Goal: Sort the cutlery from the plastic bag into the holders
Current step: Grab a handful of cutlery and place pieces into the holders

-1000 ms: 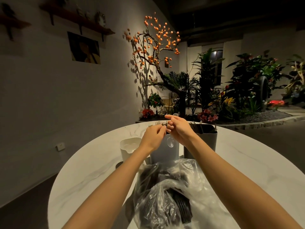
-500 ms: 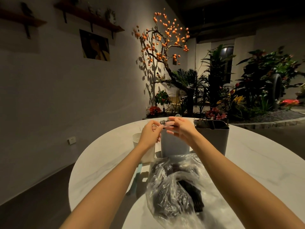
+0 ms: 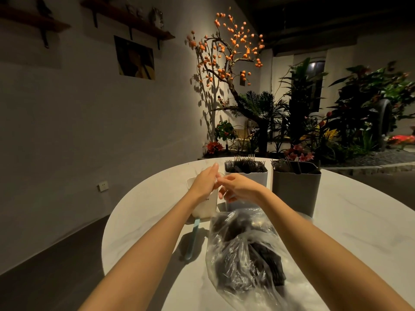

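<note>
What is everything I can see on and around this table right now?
Holders: three, white, pale blue-grey, dark grey, in a row at the table's far side.
Forks: many, dark, upright in the pale holder.
Plastic bag: one, clear, holding dark cutlery, near edge.
Blue utensil: one, flat on table, left of bag.
Table: one, white, round.
Plants: several, behind table.
Left hand: over the white holder.
Right hand: beside it.

The only lettering is small dark print on the front wall of the white holder (image 3: 207, 204), at about 9 o'clock from the plastic bag's top. Only its tail end shows beside the left hand (image 3: 205, 182), reading roughly "8w"; the rest is hidden or too blurred.
</note>
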A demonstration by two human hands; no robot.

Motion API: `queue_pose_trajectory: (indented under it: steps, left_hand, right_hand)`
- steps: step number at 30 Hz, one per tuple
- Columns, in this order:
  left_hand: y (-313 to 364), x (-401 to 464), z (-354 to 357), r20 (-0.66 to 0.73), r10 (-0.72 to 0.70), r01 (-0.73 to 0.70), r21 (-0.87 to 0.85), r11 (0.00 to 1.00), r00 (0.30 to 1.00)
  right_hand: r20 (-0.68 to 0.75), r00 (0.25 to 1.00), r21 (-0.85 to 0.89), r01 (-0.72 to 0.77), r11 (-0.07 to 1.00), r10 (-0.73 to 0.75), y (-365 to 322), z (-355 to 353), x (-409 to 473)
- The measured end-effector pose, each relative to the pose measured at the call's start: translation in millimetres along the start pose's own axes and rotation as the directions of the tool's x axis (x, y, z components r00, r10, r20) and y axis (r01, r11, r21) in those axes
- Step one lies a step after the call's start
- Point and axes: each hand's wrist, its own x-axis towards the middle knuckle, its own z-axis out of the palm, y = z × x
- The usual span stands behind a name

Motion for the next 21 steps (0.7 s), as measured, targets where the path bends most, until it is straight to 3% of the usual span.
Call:
queue_pose_trajectory:
  steps: [5,9,14,21]
  left_hand:
    - [-9.4,-0.4,-3.3,0.07,0.011,-0.016,0.063,0.998,0.998]
    - [-16.7,5.0,-7.2,0.004,-0.033,0.033,0.01,0.999,0.999]
    - [-31.0,15.6,-16.5,-0.172,-0.073,0.078,0.026,0.997,0.982]
    - [-42.5,21.0,-20.9,-0.121,-0.088,0.087,-0.011,0.996,0.989]
  right_hand:
    - [-0.045,0.999,-0.102,-0.033,0.994,0.029,2.0,5.0,8.8]
    - [-0.104,0.994,-0.068,0.021,0.997,-0.028,5.2,7.2,14.7]
    - [-0.013,1.0,0.007,0.016,1.0,-0.016,12.4,7.7,20.1]
    - [-0.05,0.999,-0.041,-0.007,0.999,0.005,17.1,9.0,30.4]
